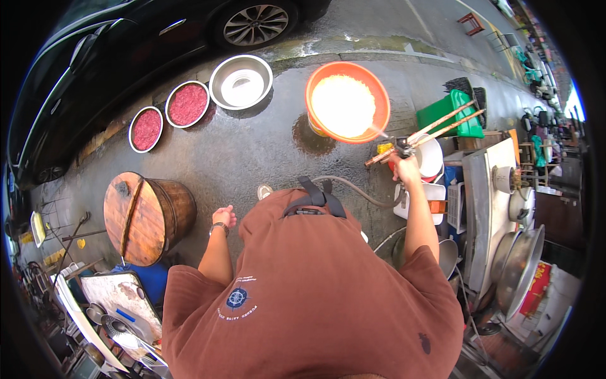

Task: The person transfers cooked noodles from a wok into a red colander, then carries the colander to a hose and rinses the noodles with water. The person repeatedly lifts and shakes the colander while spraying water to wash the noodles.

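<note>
My right hand [406,169] grips a spray gun [404,148] at the right. A short pale jet leaves its tip towards an orange plastic basin [382,102]. The basin's contents [343,106] are glaring white and too overexposed to identify. A grey hose [362,189] curves from near my waist towards the right. Two long wooden poles [442,124] lie across a white bucket [430,156] beside the gun. My left hand [225,217], with a watch on the wrist, hangs at my left side, its fingers loosely curled and nothing visible in them. The nearest thing to it is a lidded wooden barrel [156,215].
Two metal bowls of red minced or chopped food [188,104] and a larger metal basin [241,83] stand on wet pavement near a dark parked car [118,61]. A green crate [450,113], a worktable [490,208] and large metal pans [521,275] stand at right; a utensil-covered table [120,303] at left.
</note>
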Action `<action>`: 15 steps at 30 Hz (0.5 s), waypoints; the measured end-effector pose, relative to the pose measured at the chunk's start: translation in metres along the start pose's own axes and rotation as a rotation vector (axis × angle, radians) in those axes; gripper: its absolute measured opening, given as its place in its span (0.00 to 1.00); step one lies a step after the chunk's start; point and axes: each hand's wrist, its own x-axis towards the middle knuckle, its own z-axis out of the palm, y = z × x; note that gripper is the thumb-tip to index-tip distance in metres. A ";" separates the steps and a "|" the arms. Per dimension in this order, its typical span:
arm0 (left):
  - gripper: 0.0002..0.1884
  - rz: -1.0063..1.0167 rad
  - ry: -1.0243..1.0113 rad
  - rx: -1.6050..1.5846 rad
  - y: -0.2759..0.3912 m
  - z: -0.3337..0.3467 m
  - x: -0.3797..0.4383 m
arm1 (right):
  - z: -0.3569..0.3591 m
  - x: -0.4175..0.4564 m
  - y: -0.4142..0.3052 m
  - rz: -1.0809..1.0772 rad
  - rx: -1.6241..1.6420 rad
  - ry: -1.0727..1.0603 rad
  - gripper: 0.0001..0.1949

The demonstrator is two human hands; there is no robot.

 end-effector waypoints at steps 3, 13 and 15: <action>0.11 0.014 0.022 -0.001 0.005 0.001 -0.002 | 0.002 -0.008 -0.014 -0.022 -0.043 0.060 0.15; 0.11 0.014 -0.052 0.017 0.015 -0.016 0.018 | 0.007 -0.010 0.007 0.002 0.178 0.200 0.11; 0.11 -0.003 -0.035 0.047 0.015 -0.020 0.020 | 0.012 -0.018 0.003 0.079 -0.115 0.107 0.16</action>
